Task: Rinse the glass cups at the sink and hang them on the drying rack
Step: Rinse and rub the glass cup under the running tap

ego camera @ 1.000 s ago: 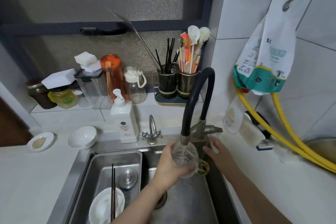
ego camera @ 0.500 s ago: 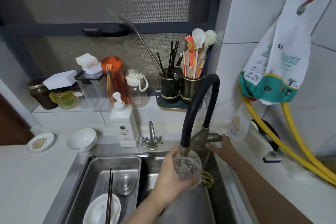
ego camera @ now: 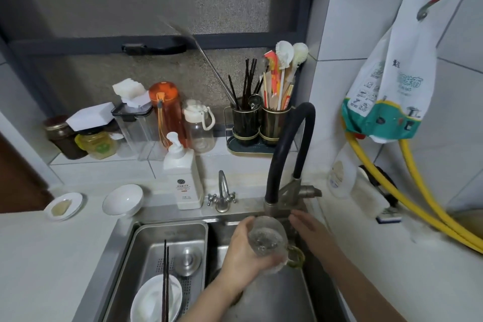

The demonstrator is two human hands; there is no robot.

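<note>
Cup rinse at the spout.
Left hand [ego camera: 241, 251] fingers curl round 1 cup [ego camera: 266, 242] under spout [ego camera: 271, 208]; right hand [ego camera: 307, 225], fingers straight, has dropped from the tap lever toward the cup; hanging pending.

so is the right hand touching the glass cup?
Apart. The head view shows the right hand beside the faucet base, with dark sink visible between it and the glass cup, which only the left hand grips.

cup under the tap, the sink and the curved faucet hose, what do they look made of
Cup: clear glass with an amber-tinted handle; the left hand shows through it. Sink: brushed stainless steel, grey with dull reflections. Faucet hose: matte black, probably rubber or silicone; it curves smoothly without glare.
</note>
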